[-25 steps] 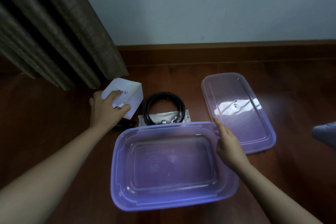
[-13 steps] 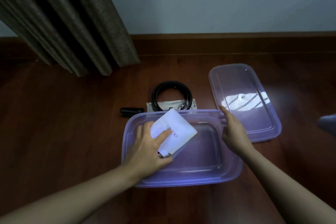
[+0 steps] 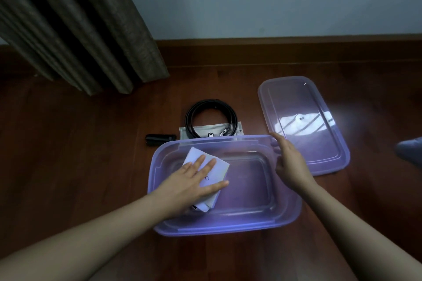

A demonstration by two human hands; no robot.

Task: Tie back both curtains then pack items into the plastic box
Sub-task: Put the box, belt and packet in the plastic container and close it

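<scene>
Packing step: left hand (image 3: 194, 183) flat, fingers spread, on white box (image 3: 213, 172) in tub (image 3: 228, 226); right hand (image 3: 290, 162) loosely open, steadying rim. Next, prob. grab belt (image 3: 211, 118).

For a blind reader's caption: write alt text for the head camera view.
A left hand presses a white box flat into an open purple plastic box on a wooden floor, the right hand steadying its rim. Its lid, a coiled black belt and a curtain lie beyond.
</scene>
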